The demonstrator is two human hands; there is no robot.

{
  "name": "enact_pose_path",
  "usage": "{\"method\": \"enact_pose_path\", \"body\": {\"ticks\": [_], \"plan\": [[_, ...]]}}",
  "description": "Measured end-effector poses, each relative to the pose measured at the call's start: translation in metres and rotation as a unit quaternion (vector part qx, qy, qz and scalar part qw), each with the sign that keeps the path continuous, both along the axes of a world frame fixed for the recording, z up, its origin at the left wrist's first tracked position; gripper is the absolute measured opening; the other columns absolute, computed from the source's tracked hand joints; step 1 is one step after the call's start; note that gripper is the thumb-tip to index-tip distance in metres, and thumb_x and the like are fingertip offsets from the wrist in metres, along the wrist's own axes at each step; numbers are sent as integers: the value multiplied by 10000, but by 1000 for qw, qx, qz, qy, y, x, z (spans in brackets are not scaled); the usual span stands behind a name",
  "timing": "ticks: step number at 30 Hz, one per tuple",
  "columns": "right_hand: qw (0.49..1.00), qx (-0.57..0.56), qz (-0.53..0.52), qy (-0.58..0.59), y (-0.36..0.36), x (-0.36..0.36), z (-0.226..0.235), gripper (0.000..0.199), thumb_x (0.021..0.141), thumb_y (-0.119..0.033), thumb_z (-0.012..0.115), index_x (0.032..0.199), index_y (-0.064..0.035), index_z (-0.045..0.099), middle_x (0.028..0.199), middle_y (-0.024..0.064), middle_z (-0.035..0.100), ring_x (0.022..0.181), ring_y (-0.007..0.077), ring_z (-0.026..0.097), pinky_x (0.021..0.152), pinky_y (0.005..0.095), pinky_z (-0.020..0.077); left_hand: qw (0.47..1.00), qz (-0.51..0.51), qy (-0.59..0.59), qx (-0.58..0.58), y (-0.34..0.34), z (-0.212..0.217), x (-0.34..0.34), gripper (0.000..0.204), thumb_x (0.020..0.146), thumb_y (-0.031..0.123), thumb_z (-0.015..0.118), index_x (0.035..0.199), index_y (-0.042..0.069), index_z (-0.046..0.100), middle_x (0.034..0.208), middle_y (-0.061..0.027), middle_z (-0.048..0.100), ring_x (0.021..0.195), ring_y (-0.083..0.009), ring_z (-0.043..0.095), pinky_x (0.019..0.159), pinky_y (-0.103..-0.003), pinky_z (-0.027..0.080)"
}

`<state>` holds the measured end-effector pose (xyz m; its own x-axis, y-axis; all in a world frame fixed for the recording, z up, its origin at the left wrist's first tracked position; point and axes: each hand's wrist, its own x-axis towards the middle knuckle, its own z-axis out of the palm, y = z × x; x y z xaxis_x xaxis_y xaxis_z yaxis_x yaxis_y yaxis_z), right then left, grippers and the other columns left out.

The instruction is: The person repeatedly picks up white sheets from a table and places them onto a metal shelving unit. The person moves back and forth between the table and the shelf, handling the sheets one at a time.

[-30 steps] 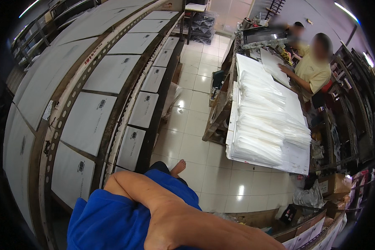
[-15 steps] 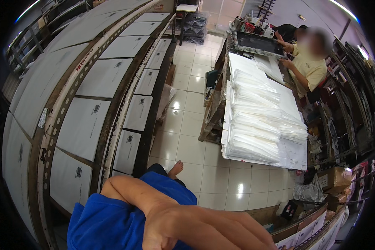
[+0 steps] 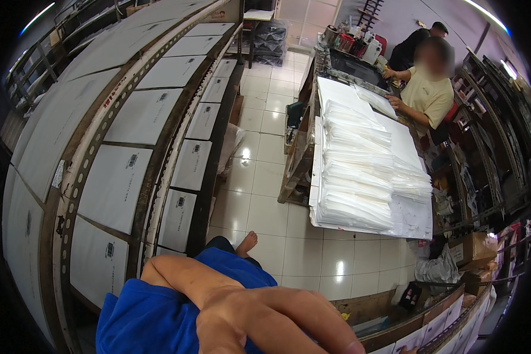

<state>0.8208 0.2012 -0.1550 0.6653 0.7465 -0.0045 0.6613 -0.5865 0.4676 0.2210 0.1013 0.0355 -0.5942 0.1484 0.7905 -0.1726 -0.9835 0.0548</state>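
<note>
My left hand (image 3: 271,321) is large at the lower middle, back uppermost, its forearm crossing over my blue shirt (image 3: 153,321). Its fingers stretch to the right and look open; some tips are cut off by the lower edge, and nothing shows in them. A small bit of skin, apparently my right hand (image 3: 408,350), shows at the bottom edge by the lower-right rack (image 3: 433,321); its fingers are mostly out of sight. Upright white sheets (image 3: 416,337) stand along that rack. On my left, long shelves carry flat white printed sheets (image 3: 117,186).
A table with thick fanned stacks of white sheets (image 3: 357,171) stands ahead right. Beyond it a person in a pale yellow shirt (image 3: 428,94) works at a dark framed screen (image 3: 355,68); another person (image 3: 407,50) is behind. Cardboard boxes (image 3: 472,248) sit right. Tiled floor (image 3: 265,203) runs between.
My left hand has shifted slightly, its fingers now more spread. The person in yellow has lowered the dark framed screen toward the table, and the other person's head has come up into view.
</note>
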Motion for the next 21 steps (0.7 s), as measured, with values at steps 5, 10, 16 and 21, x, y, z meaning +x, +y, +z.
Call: {"method": "enact_pose_path", "body": {"ticks": [5, 10, 16, 21], "plan": [[997, 33, 47, 56, -9, -20, 12, 796, 828, -627, 503, 1388, -67, 417, 1444, 414, 143, 1326, 582, 181, 1049, 648, 200, 999, 15, -25, -36, -8, -7, 12, 124, 904, 141, 622, 1008, 90, 664, 966, -141, 640, 901, -282, 583, 744, -310, 541], [994, 46, 63, 72, -12, -14, 24, 749, 843, -601, 499, 1363, -63, 461, 1431, 441, 125, 1317, 607, 165, 1051, 651, 190, 999, 22, 47, -5, 2, -20, 1, 231, 893, 212, 645, 1071, 66, 648, 1027, -179, 624, 951, -305, 577, 775, -339, 533], [992, 97, 31, 70, -22, 44, -25, 720, 834, -597, 517, 1350, -96, 485, 1425, 456, 104, 1316, 623, 139, 1048, 669, 171, 978, -42, 187, -78, -1, -21, -42, 465, 892, 360, 636, 1198, 19, 559, 1167, -208, 540, 1106, -343, 519, 877, -444, 500], [997, 76, 27, 23, -14, 46, -45, 745, 831, -612, 513, 1358, -86, 472, 1436, 444, 102, 1323, 616, 127, 1047, 672, 163, 938, -13, 255, -232, -5, -37, -72, 400, 838, 168, 684, 1147, -61, 573, 1166, -220, 580, 1108, -337, 553, 923, -423, 458]]}}
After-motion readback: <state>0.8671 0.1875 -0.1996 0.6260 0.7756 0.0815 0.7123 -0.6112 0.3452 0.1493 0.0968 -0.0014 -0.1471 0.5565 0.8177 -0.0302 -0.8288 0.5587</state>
